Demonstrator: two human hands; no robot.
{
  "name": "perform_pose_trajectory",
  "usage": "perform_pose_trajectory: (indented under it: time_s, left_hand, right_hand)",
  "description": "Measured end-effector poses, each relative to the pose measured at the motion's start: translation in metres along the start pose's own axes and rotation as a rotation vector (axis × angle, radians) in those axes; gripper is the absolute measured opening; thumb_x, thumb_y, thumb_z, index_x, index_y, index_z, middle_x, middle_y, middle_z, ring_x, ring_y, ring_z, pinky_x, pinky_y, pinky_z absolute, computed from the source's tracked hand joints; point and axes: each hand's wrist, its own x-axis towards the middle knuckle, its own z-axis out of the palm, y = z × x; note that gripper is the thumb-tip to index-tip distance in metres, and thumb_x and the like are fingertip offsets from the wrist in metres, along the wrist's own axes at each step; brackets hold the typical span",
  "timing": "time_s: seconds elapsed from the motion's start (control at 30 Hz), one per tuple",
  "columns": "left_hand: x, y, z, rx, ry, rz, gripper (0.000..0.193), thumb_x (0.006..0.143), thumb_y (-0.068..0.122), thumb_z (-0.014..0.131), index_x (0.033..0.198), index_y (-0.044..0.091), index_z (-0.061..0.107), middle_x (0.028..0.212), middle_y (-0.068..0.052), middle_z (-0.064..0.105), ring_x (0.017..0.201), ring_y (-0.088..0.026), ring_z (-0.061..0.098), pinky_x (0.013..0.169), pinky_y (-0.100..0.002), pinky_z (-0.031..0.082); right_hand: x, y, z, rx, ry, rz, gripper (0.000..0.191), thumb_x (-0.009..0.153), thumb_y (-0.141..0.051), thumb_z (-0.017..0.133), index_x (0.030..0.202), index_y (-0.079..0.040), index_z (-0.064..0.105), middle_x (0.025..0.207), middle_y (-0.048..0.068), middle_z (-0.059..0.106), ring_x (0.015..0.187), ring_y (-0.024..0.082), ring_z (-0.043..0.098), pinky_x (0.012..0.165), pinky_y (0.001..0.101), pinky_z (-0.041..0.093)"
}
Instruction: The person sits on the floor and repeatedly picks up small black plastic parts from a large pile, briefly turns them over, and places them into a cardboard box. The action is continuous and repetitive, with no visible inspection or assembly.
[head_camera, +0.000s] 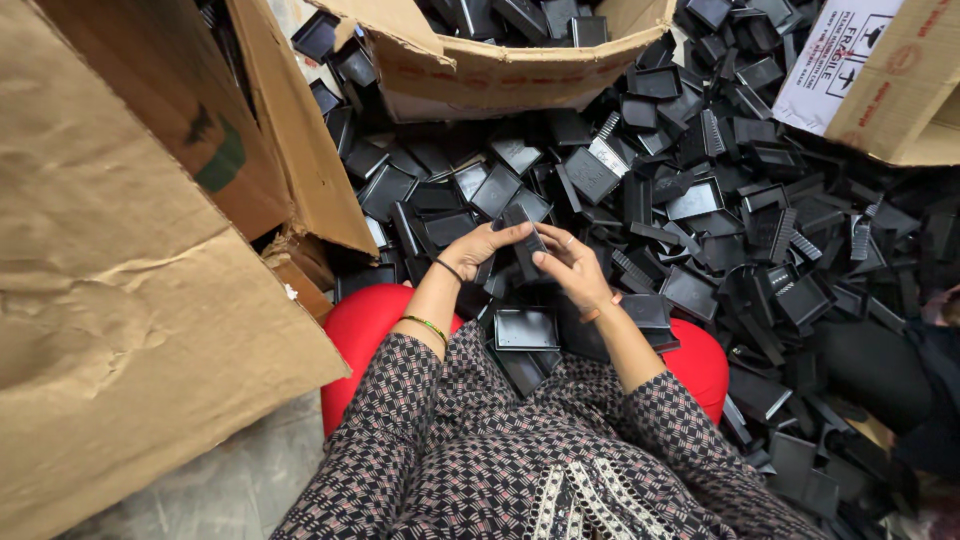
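Bottom centre of the frame: our lap in black-and-white patterned fabric, sitting on a red round cushion. A few flat black plastic tray-shaped parts lie on our lap, just below the hands.

Centre of frame: our left hand and right hand meet over a narrow black rectangular plastic piece. Both grips are clamped on it, left fingers on its upper left edge, right fingers on its lower right side. The piece is held tilted, above the lap, in front of the pile. There's a dark band and a green bangle on the left wrist.

Beyond the hands, middle to right of frame: a big loose heap of black plastic trays and ribbed clips covering the floor.

Left of frame: a large brown cardboard box, flaps open. Top centre: an open torn cardboard carton with more black parts inside. Upper right corner: another cardboard box with a white label.
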Motion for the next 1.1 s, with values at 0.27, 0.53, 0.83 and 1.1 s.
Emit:
perform_pose_trajectory:
  time_s: [0.27,0.53,0.83,1.1]
  left_hand:
    - [0.008,-0.003,-0.003,-0.384,0.001,-0.038,0.06,0.084,0.055,0.078,0.116,0.005,0.068,0.104,-0.009,0.075,0.082,-0.02,0.072,0.073,-0.036,0.061]
    - [-0.007,0.012,0.013,-0.029,0.147,0.277,0.038,0.086,0.03,0.081,0.113,0.007,0.066,0.102,-0.001,0.072,0.091,-0.01,0.069,0.078,-0.028,0.058]
    - [0.0,-0.001,0.011,0.135,0.241,0.441,0.027,0.085,0.021,0.083,0.104,0.006,0.07,0.096,-0.001,0.072,0.087,-0.009,0.066,0.082,-0.025,0.055]
    - [0.004,0.001,0.004,-0.073,0.298,0.469,0.027,0.09,0.022,0.084,0.104,0.006,0.069,0.098,-0.004,0.071,0.086,-0.012,0.065,0.082,-0.027,0.054]
  right_hand:
    - [-0.003,-0.003,0.018,-0.709,0.299,-0.308,0.041,0.094,-0.019,0.068,0.13,0.001,0.063,0.109,0.021,0.075,0.098,0.02,0.072,0.087,0.032,0.057]
    - [0.006,0.024,-0.008,-0.024,0.34,0.03,0.028,0.106,-0.025,0.067,0.114,0.002,0.062,0.084,-0.001,0.06,0.067,0.004,0.048,0.059,0.0218,0.04]
    - [0.013,0.039,-0.014,-0.095,0.377,-0.01,0.034,0.102,-0.023,0.07,0.124,0.002,0.066,0.094,0.001,0.067,0.073,0.003,0.054,0.065,0.0192,0.045]
    - [0.02,0.012,0.012,0.201,0.278,-0.017,0.035,0.098,-0.014,0.067,0.125,0.003,0.054,0.111,0.005,0.07,0.094,0.006,0.069,0.081,0.0231,0.059]
